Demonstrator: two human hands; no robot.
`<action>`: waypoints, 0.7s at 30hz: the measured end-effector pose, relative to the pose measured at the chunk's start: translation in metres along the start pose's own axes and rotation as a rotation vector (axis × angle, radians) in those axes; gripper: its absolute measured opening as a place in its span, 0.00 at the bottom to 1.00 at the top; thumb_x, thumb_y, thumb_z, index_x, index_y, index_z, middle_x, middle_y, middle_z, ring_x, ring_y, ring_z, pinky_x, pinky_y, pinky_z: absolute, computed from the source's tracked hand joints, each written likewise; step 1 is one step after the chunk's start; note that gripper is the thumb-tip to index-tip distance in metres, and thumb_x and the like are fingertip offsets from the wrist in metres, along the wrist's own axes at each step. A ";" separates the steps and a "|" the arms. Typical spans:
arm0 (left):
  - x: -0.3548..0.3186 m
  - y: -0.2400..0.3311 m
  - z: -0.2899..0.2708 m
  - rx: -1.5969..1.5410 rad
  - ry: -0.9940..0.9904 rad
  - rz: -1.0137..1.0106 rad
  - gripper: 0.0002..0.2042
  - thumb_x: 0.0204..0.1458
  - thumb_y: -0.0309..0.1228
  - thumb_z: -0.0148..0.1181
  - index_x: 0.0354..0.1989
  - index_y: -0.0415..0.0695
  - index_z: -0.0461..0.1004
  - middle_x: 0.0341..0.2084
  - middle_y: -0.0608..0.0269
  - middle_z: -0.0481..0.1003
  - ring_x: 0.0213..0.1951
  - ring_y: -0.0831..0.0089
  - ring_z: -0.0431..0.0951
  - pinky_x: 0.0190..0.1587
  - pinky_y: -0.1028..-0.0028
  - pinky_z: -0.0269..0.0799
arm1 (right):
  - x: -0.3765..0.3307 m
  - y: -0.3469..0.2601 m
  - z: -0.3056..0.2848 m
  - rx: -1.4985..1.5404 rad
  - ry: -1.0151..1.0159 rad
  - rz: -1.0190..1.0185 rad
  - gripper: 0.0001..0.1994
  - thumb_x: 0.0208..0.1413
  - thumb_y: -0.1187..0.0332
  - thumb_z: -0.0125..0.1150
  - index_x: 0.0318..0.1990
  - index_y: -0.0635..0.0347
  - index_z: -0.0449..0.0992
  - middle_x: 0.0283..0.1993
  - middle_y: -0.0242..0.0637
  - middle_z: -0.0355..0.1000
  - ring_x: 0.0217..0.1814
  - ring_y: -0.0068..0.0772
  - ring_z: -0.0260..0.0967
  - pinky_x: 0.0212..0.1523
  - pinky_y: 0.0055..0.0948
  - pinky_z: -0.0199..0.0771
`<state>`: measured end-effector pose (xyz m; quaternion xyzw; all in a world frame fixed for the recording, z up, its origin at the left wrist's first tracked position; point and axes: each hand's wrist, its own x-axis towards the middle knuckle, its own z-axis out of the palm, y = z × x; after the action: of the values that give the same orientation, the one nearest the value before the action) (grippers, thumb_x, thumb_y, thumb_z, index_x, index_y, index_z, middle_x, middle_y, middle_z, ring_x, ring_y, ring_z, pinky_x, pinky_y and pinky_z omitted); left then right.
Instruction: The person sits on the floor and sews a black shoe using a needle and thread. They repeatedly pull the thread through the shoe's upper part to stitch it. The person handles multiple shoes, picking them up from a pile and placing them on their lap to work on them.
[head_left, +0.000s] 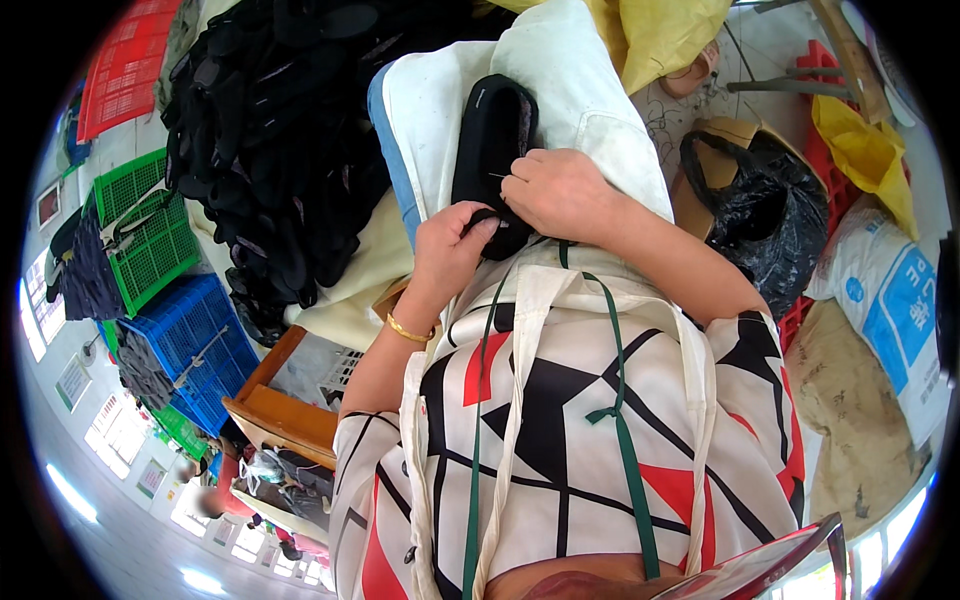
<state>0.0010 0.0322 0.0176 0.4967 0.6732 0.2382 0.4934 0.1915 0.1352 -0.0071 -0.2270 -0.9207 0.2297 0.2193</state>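
A black cloth shoe (484, 130) lies lengthwise across my lap on a pale apron cloth (610, 130), its opening facing up and a small white stitch mark near its far end. My left hand (452, 250) pinches the near end of the shoe's edge between thumb and fingers. Over the shoe's right side, my right hand (562, 195) is closed, with a thin, shiny needle (496, 176) poking out from its fingertips. The right fingertips and part of the shoe's near end are hidden under the hands.
A large heap of black shoes (270, 150) rises at the left. Beyond it stand green (150, 235) and blue crates (200, 330). At the right are a black plastic bag (765, 215) in a carton, a white-and-blue sack (885, 310) and a yellow bag (670, 35). A wooden stool (285, 420) is at my left.
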 end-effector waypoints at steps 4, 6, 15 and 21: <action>0.004 0.005 -0.001 0.029 -0.025 -0.044 0.07 0.55 0.27 0.62 0.39 0.37 0.79 0.25 0.67 0.77 0.28 0.82 0.72 0.32 0.78 0.69 | 0.004 0.000 0.017 -0.023 0.148 0.167 0.06 0.46 0.69 0.62 0.22 0.53 0.71 0.23 0.32 0.65 0.27 0.37 0.69 0.24 0.36 0.69; 0.009 0.005 -0.002 0.053 -0.053 -0.106 0.07 0.55 0.28 0.63 0.38 0.37 0.79 0.24 0.67 0.77 0.27 0.83 0.72 0.31 0.79 0.69 | 0.011 0.008 0.023 -0.020 0.245 0.267 0.06 0.46 0.70 0.62 0.22 0.53 0.71 0.22 0.34 0.66 0.24 0.39 0.69 0.23 0.38 0.69; -0.011 -0.005 0.005 -0.165 0.178 -0.028 0.14 0.52 0.32 0.68 0.40 0.36 0.74 0.22 0.72 0.72 0.24 0.83 0.68 0.28 0.79 0.66 | 0.013 0.011 0.013 0.063 0.241 0.318 0.11 0.52 0.66 0.65 0.22 0.56 0.70 0.21 0.37 0.66 0.24 0.43 0.68 0.23 0.41 0.67; -0.032 -0.011 0.016 0.180 0.267 -0.173 0.26 0.44 0.41 0.75 0.43 0.38 0.68 0.21 0.59 0.73 0.23 0.68 0.73 0.28 0.69 0.70 | 0.012 -0.005 0.004 0.108 0.314 0.232 0.10 0.50 0.69 0.68 0.23 0.57 0.71 0.21 0.37 0.66 0.24 0.43 0.67 0.23 0.39 0.68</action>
<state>0.0114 -0.0042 0.0158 0.4432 0.7914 0.1973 0.3719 0.1780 0.1361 -0.0045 -0.3526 -0.8291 0.2642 0.3440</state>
